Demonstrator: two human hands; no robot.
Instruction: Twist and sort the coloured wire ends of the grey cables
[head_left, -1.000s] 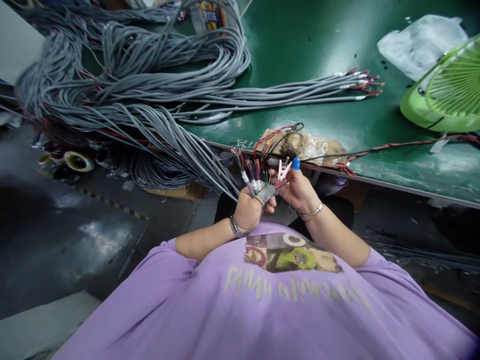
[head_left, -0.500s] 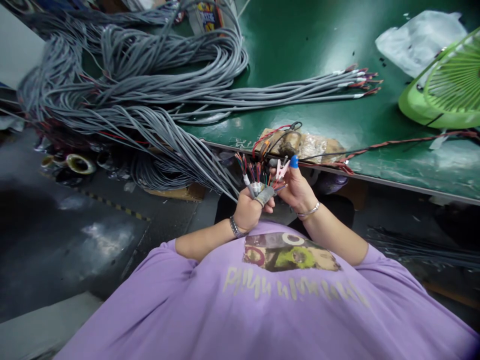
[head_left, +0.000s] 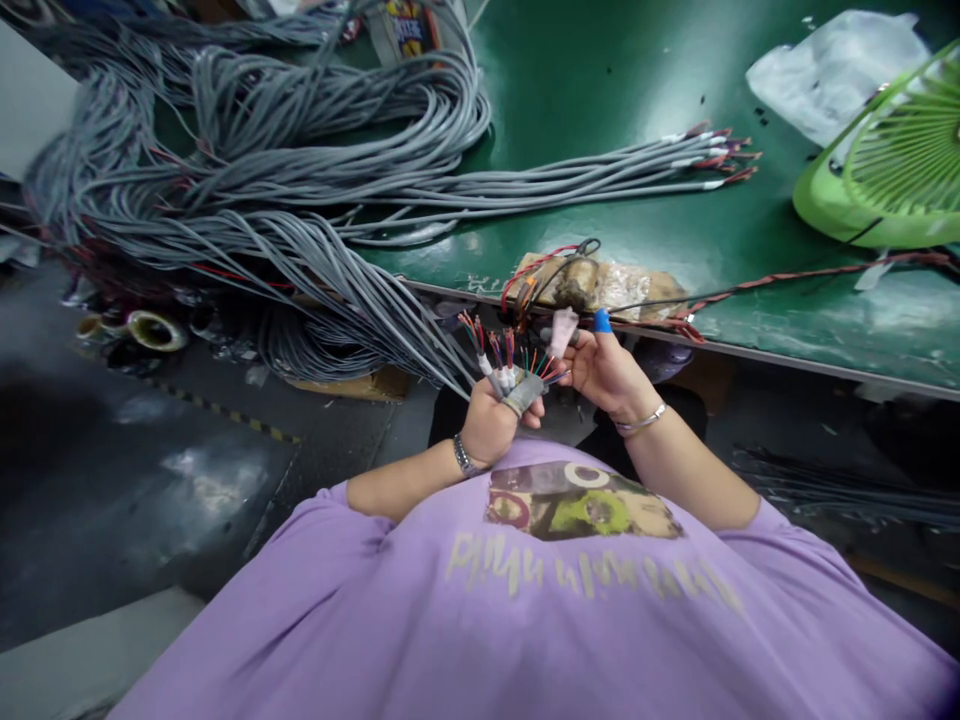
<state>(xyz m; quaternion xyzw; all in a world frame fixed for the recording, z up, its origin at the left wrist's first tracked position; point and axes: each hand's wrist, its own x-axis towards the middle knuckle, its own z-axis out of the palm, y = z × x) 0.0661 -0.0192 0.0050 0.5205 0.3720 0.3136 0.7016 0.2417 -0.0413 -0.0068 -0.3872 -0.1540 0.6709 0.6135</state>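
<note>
My left hand is closed around a bunch of grey cables below the bench edge. Thin coloured wires fan upward from their stripped ends, above white sleeves. Across the thumb side of this hand lies a grey wrap. My right hand is beside the wire ends, palm up, its thumb in a blue finger cover and held apart from the fingers. A pink clip, blurred, stands by the right fingertips. Whether those fingertips touch the wires is unclear.
Large coils of grey cable cover the left of the green bench. A taped block with wires sits at the front edge. On the right are a green fan and a plastic bag. Rolls lie lower left.
My right hand has shifted slightly right, and its thumb has moved away from the pink clip. The clip looks turned and blurred. My left hand keeps its hold on the cables.
</note>
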